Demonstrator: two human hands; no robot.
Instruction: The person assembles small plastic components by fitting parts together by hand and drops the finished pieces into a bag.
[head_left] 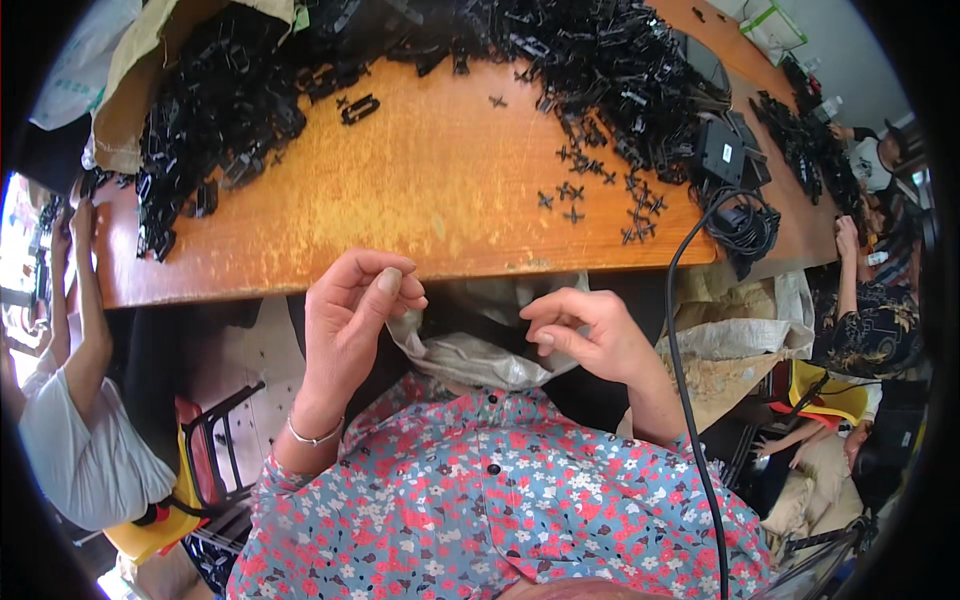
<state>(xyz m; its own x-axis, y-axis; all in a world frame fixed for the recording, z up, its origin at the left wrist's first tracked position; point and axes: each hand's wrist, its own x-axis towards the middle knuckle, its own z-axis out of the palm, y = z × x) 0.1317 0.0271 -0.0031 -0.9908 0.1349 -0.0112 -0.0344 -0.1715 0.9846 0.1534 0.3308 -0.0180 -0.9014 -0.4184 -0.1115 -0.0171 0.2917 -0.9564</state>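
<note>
My left hand (350,320) is raised just in front of the table's near edge, its thumb pressed to the curled fingers. What they hold, if anything, is hidden. To its right, my right hand (592,332) hovers over my lap with loosely bent fingers, a gap between thumb and forefinger, and nothing visible in it. Below and between both hands lies the mouth of a whitish woven sack (480,360). Small black cross-shaped parts (574,192) are scattered on the wooden table (400,180), ahead of my right hand. One black oblong frame part (360,109) lies apart farther back.
Heaps of black plastic parts (220,110) line the table's far side. A black box (718,150) and a coiled cable (745,225) sit at right; the cable hangs past my right arm. People work at left (90,430) and right (870,325). Another sack (740,345) stands at right.
</note>
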